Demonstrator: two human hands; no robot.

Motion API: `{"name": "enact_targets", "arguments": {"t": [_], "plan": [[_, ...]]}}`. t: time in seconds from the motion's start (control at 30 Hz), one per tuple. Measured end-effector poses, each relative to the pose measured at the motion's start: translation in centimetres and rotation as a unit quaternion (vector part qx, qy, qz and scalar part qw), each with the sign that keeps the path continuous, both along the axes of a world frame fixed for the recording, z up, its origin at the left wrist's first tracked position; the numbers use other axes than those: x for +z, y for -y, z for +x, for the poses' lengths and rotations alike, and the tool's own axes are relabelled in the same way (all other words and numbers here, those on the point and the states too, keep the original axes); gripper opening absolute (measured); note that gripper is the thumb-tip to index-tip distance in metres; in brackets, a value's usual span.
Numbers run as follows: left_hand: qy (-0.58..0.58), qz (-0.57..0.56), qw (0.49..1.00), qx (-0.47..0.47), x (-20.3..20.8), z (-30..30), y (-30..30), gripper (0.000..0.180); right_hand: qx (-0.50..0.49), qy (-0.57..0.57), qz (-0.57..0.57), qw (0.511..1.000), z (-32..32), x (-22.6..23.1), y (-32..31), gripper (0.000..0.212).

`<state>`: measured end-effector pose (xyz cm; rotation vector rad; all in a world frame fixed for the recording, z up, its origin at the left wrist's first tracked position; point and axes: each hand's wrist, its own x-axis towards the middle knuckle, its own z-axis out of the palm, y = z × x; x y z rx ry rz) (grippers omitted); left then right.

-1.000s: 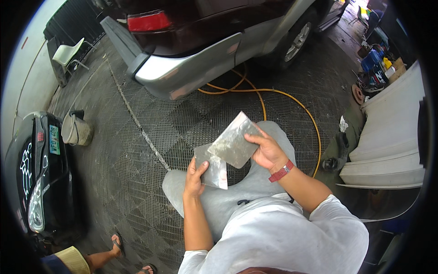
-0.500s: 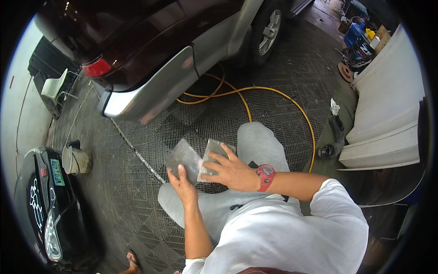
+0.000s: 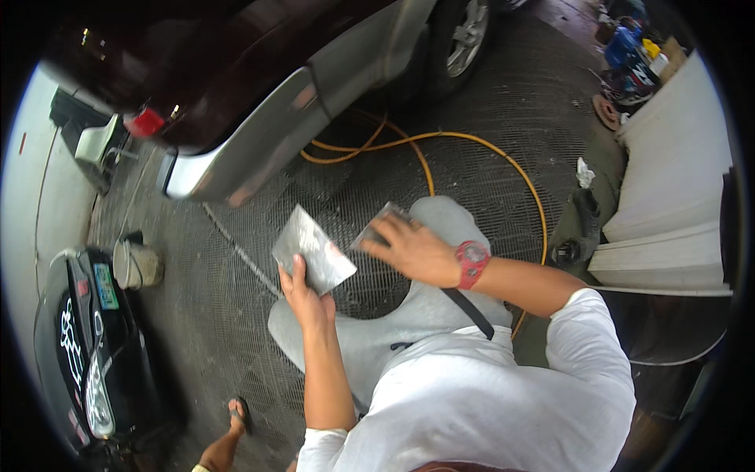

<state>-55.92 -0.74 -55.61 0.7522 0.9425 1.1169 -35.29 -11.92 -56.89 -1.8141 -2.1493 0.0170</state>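
Under the thumb of the left hand [image 3: 305,303] sits a shiny silver, four-cornered, metal-looking plate [image 3: 311,245], pinched near its lower edge, with the other fingers mostly hidden behind it. Just right of it and apart, a duller grey, flat, metal-looking plate [image 3: 366,237] is gripped by the right hand [image 3: 421,252]; those fingers bend across its upper face, and what supports it underneath is hidden. Both look thin, stiff and fairly light, so one hand should manage each. Their smooth faces may prove slippery and their corners sharp; a hold with the thumb flat on the face, well in from the corners, seems the safer one. Behind the right fingers, at the wrist, is a red, round-faced watch [image 3: 472,263]; farther beyond the fingertips, a yellow-orange, flexible hose [image 3: 429,169] loops across the dark, ridged floor [image 3: 259,189].
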Motion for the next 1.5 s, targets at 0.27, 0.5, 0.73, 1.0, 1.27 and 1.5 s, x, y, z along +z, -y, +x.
{"name": "enact_targets", "arguments": {"t": [0.27, 0.5, 0.73, 1.0, 1.27, 1.5], "plan": [[-0.16, 0.246, 0.955, 0.032, 2.6, 1.5, -1.6, 0.043, -0.048, -0.078, 0.124, 0.988, -0.1, 5.6, -0.3, 0.049], [-0.103, 0.168, 0.979, 0.057, 1.3, -0.1, -2.2, 0.045, 0.027, -0.101, 0.069, 0.992, -2.0, 3.5, -0.9, 0.046], [0.017, -0.139, 0.99, 0.026, -10.9, -9.0, -5.7, 0.048, -0.012, -0.907, -0.036, 0.42, 1.9, -0.2, -4.2, 0.053], [-0.023, -0.178, 0.983, -0.034, -12.8, -8.6, -5.7, 0.051, -0.051, -0.751, 0.183, 0.633, -3.4, 4.7, -12.8, 0.058], [-0.033, -0.183, 0.982, -0.038, -13.0, -9.0, -6.1, 0.048, -0.024, -0.34, 0.125, 0.932, -7.2, 9.4, -15.6, 0.126], [-0.017, -0.174, 0.984, -0.044, -13.7, -9.8, -6.5, 0.047, -0.022, -0.325, 0.116, 0.938, -8.4, 11.1, -17.7, 0.139]]}}
